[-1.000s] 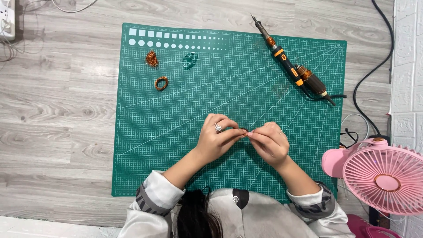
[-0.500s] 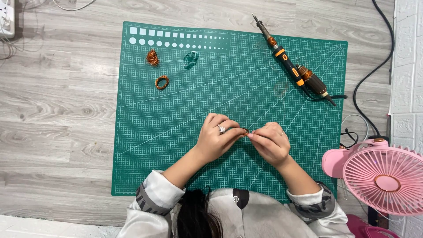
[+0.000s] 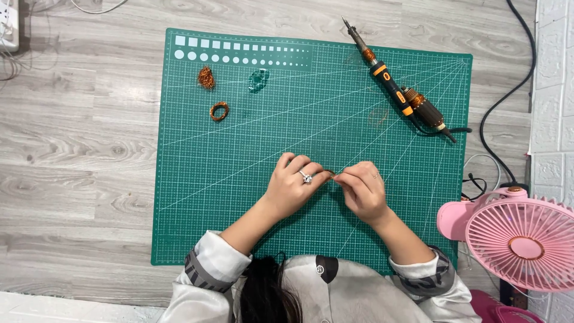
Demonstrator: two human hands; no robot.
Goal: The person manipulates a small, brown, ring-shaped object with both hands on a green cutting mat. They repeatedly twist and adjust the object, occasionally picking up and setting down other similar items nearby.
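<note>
while the green cutting mat [image 3: 239,197] covers the wooden table [image 3: 78,155], a pink fan [image 3: 520,239] sits right and a soldering iron [image 3: 397,90] lies above; left hand [image 3: 293,185] and right hand [image 3: 362,188] meet fingertip to fingertip, pinching something too small to tell, well apart from the copper wire coils [image 3: 219,110].

Matt green rubbery cutting mat [image 3: 239,197] on grey wood-grain tabletop [image 3: 78,155].

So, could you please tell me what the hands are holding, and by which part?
The left hand and right hand pinch something tiny between their fingertips over the green mat; it is too small to identify.
</note>
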